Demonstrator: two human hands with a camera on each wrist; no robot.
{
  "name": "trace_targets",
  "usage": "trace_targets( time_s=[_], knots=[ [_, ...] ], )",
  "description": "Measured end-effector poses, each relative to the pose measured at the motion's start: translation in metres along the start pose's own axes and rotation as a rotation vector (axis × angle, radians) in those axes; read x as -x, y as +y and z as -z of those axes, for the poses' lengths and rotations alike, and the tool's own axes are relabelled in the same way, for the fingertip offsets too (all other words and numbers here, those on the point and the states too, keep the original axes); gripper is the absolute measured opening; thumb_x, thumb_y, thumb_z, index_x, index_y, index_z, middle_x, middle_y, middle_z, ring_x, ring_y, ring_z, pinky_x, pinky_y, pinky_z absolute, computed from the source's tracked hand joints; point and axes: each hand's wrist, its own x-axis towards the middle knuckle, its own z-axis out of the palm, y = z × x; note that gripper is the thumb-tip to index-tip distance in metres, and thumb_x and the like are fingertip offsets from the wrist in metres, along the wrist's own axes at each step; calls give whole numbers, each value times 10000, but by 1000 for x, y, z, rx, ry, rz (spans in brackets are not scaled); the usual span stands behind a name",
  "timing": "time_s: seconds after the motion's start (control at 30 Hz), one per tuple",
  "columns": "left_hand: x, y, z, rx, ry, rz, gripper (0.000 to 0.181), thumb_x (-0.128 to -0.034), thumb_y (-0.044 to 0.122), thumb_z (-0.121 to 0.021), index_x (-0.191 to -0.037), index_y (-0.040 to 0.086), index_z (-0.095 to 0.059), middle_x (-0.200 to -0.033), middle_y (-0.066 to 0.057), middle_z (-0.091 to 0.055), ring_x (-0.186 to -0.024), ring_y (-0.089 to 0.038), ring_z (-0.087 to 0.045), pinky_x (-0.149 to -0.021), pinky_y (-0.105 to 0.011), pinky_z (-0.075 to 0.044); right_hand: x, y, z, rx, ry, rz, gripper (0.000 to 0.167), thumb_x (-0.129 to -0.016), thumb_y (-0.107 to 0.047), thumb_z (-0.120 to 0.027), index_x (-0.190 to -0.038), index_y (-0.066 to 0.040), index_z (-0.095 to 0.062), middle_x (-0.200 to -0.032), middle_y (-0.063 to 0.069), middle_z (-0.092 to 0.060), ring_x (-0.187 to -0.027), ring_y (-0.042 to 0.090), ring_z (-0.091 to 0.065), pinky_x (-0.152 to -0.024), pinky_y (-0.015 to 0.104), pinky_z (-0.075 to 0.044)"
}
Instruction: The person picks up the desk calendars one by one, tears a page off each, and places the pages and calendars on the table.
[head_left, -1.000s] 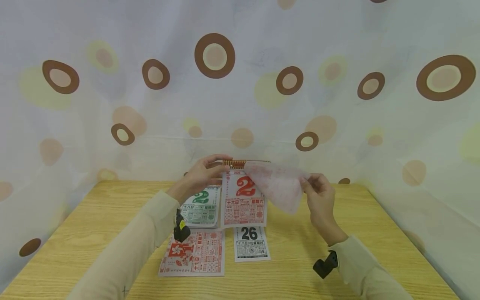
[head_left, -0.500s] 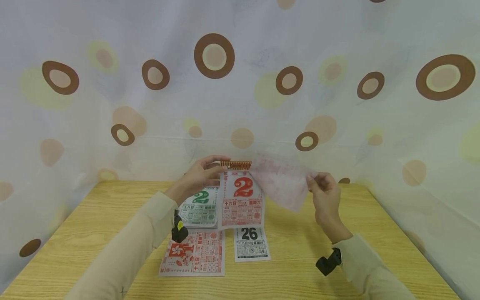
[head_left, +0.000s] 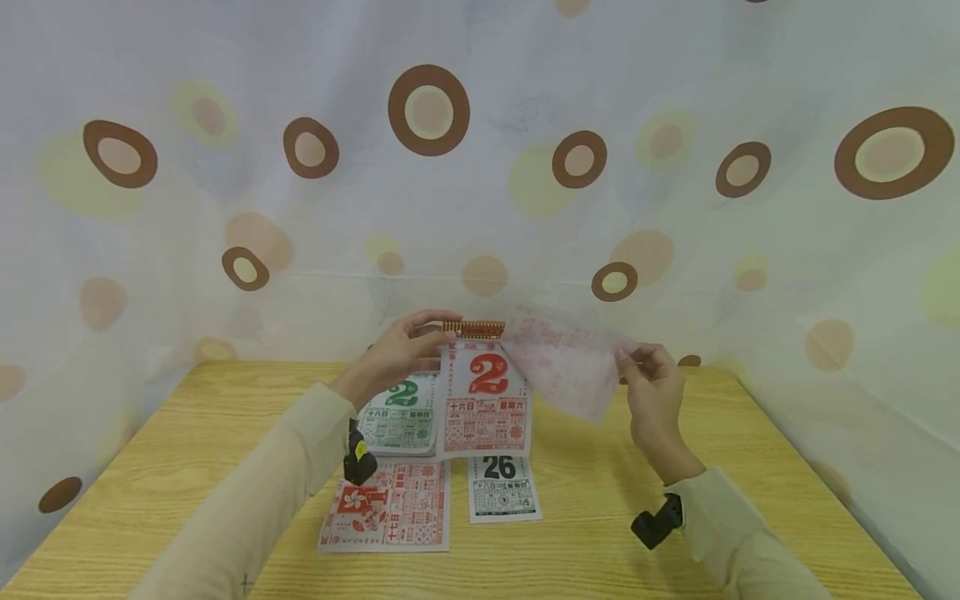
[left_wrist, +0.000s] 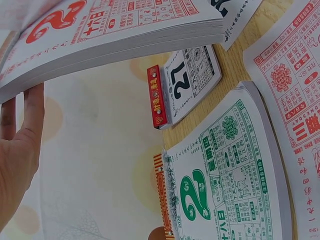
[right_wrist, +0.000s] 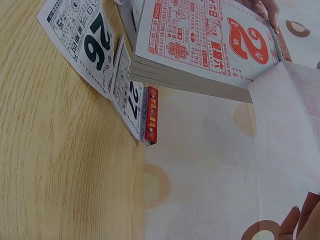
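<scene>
My left hand [head_left: 397, 350] grips a thick tear-off calendar [head_left: 487, 408] at its gold-and-red top binding [head_left: 480, 330], raised off the table. Its top page bears a big red 2. In the left wrist view, fingers [left_wrist: 32, 107] lie under the block. The right hand [head_left: 651, 392] pinches the lower corner of a thin, see-through page [head_left: 566, 367], held out to the right. That page's other end meets the calendar's upper right corner; whether it is still joined there I cannot tell. Only fingertips [right_wrist: 290, 222] show in the right wrist view.
Behind the raised block lies a calendar with a green 2 [left_wrist: 230, 185]. A small calendar showing 27 [left_wrist: 185, 82] has a red header. A loose sheet marked 26 [head_left: 504, 492] and a red-printed sheet [head_left: 412, 517] lie in front. A dotted curtain [head_left: 480, 208] hangs behind the table.
The right hand has moved a little rightward, drawing the thin page off the binding, and the binding's right part now shows. Between the last two frames little has moved.
</scene>
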Motion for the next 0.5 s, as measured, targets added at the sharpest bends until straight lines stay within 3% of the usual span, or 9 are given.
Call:
trace_targets(
  time_s=[0.2,0.5],
  knots=[
    [0,3,-2,12,11,-4,391,-896,145,-579,-1279,139,-498,-1227,-149,-561,-1012,-241,-619,-878,-396,-516,-1,-3,-1,-12,7,0,112,-851,-27,-613,-774,-103,-582,-740,-58,-528,-616,44,-514,-569,146,-474],
    [2,1,4,36,44,4,420,-907,146,-562,-1312,116,-458,-1189,-142,-568,-980,-239,-633,-871,-396,-520,-7,-3,8,-13,47,-63,80,-857,-50,-612,-810,-75,-552,-773,-37,-511,-626,46,-523,-558,142,-472]
  ],
)
